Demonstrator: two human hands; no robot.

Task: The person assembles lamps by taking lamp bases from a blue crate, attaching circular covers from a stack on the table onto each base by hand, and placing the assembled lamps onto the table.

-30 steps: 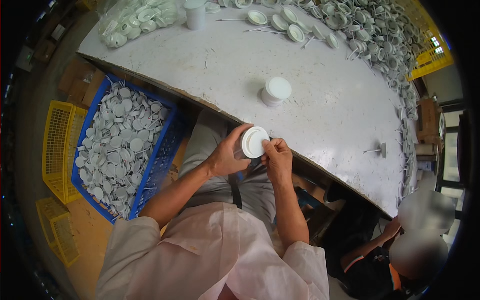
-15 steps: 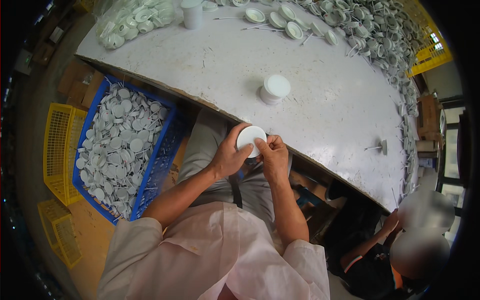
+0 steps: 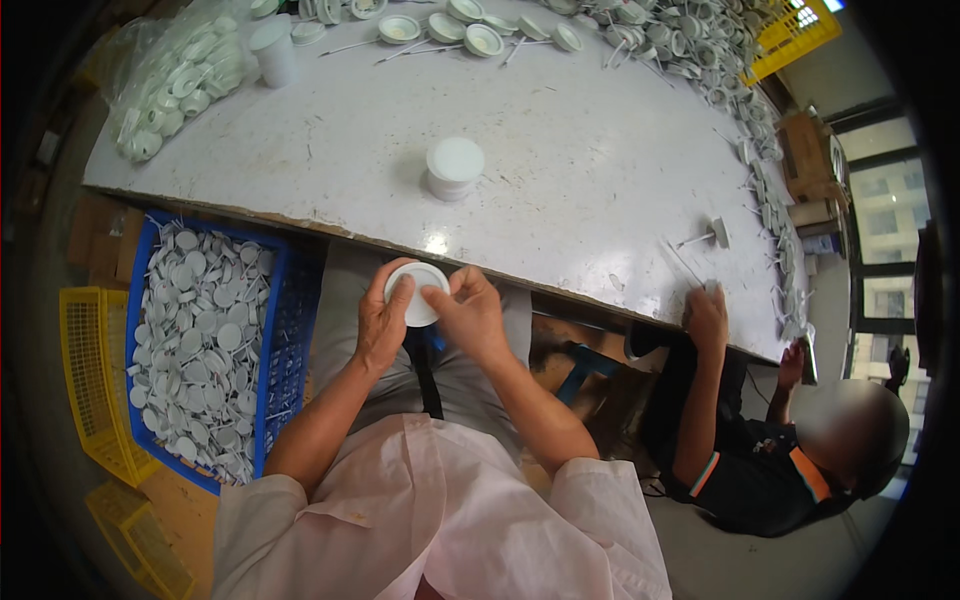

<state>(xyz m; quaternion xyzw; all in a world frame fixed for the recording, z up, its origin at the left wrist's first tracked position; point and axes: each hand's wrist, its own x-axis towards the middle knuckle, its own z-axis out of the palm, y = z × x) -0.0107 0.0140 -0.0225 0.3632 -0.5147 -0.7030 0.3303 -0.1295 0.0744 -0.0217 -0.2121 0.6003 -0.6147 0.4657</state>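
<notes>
Just off the table's near edge, above my lap, my left hand point(image 3: 378, 318) is closed around a white round disc point(image 3: 409, 312) with a raised rim. Its thumb lies on the disc's face. My right hand point(image 3: 474, 318) is closed at the disc's right side, thumb pressed onto the face and fingers curled. What those fingers do behind the disc is hidden. On the table beyond stands a short white cylinder with a wider round top point(image 3: 455, 165).
A blue crate point(image 3: 275, 330) at my left holds many white round parts with thin leads, beside yellow crates point(image 3: 85, 370). Similar parts point(image 3: 690, 55) heap along the table's far and right edges. A plastic bag point(image 3: 180, 85) lies far left. A co-worker's hand point(image 3: 707, 315) holds a small part at right.
My view has swung right, so the table and crates sit further left. The disc now shows a rimmed face. The co-worker's hand has come over the table edge with a part.
</notes>
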